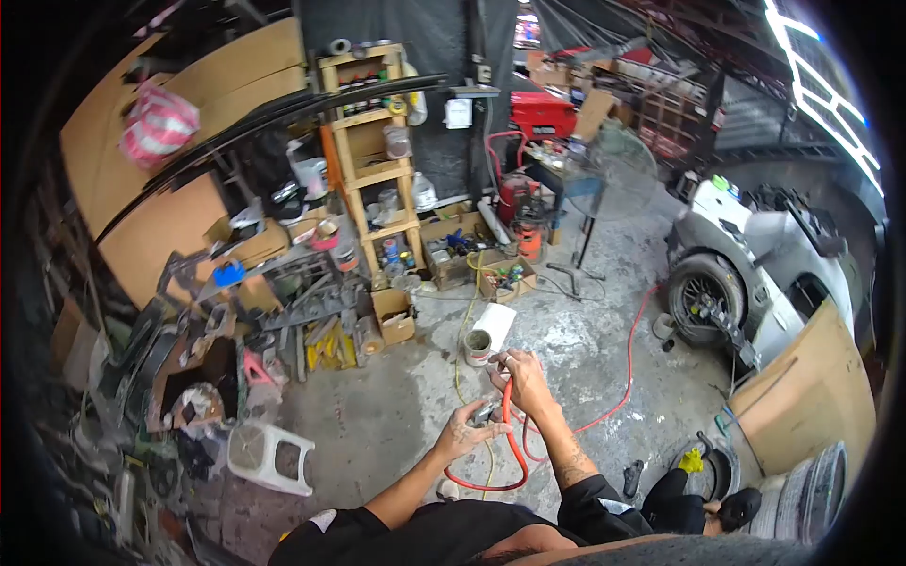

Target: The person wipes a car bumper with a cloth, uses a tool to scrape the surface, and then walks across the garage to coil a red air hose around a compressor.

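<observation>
My left hand [462, 434] is closed around a small silver metal tool [484, 413], whose exact kind is too small to make out. My right hand [524, 382], a little higher and to the right, has its fingers wrapped on a red hose [520, 462]. The hose hangs in a loop below both hands and passes by the left fingertips. Just beyond my right fingers stands an open tub [478, 347] with greyish insides, beside a white sheet or panel [494, 324] on the floor.
More red hose [630, 363] trails across the concrete toward a partly stripped car [755, 255]. A white plastic stool [271, 457] lies at left. A pedestal fan [609, 179] and a wooden shelf [377, 170] stand behind. Another person [679, 505] is low at the right.
</observation>
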{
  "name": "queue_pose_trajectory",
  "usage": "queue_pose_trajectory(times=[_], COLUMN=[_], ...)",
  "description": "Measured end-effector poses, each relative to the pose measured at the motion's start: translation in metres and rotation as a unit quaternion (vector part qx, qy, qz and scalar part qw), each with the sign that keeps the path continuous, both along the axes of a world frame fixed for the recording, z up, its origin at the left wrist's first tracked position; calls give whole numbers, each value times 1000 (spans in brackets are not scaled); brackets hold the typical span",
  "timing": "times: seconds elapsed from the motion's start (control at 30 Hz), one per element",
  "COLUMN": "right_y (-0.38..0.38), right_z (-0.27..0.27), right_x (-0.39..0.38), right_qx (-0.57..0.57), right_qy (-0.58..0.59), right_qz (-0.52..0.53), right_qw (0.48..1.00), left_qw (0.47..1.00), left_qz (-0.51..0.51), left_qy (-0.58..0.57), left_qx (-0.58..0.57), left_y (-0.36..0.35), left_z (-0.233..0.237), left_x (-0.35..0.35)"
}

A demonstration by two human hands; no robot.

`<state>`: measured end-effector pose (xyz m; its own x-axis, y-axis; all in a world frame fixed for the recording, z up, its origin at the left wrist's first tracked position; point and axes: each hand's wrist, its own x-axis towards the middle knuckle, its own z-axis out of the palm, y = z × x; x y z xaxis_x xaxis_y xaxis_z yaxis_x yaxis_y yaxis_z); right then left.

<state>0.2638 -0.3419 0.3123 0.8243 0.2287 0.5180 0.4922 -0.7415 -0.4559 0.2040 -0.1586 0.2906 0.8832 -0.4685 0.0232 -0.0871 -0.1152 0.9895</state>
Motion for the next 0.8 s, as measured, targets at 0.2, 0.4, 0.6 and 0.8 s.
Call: queue_pose_trajectory(times=[0.2, 0.4, 0.6, 0.8], right_y=[-56, -178, -332, -410], right_z=[-4, -19, -119, -278], right_x=[127, 212, 320, 357], right_qx=[-76, -62, 373, 259], right_qy=[-74, -65, 22, 267], right_qz=[-83, -152, -225, -344], right_qw=[991, 984, 900, 862], left_qw=[997, 996, 989, 998], left_qz=[63, -39, -115, 20], left_qy=[-50, -78, -75, -33], left_qx=[-16, 21, 59, 53], left_y=[-69, -145, -245, -333], left_z=[7, 2, 60, 87], left_x=[135, 257, 377, 494])
